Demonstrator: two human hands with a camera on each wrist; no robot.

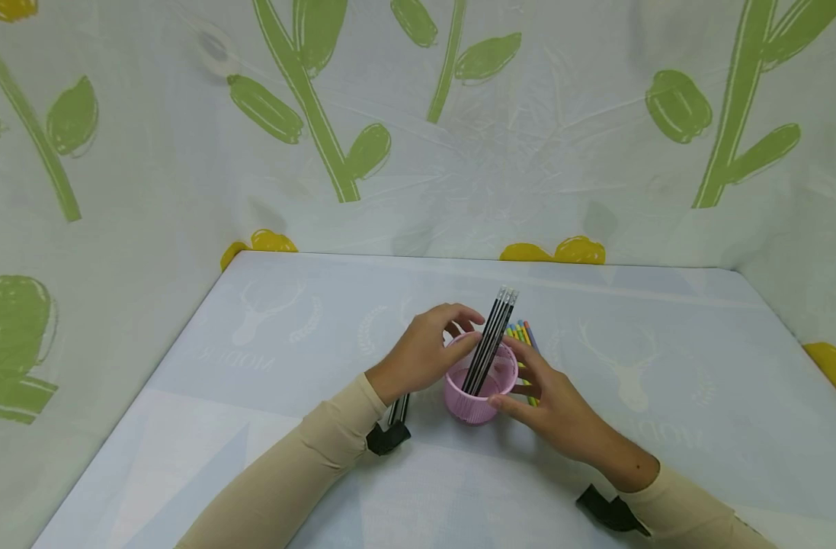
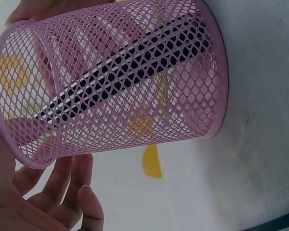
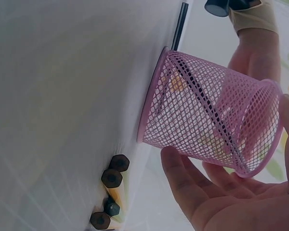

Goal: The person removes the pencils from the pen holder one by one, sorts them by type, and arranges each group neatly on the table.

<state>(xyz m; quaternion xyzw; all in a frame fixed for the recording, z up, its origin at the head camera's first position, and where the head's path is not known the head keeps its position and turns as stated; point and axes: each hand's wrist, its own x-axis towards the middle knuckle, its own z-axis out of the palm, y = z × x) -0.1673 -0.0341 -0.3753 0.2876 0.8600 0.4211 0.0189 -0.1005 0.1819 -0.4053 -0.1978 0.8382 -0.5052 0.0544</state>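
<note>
A pink mesh pencil cup stands upright on the table. Several black-and-white striped pencils lean inside it, their metal-tipped ends above the rim. My left hand is at the cup's left rim, thumb beside the pencils, fingers loosely bent and not closed on them. From the right, my right hand holds the cup, thumb at the near rim and fingers around the side. In the right wrist view, a fingertip touches the mesh wall near the base.
Several coloured pencils lie on the table behind my right hand, their hexagonal ends close to the right wrist camera. More dark striped pencils lie under my left wrist. A patterned cloth backdrop rises behind the table.
</note>
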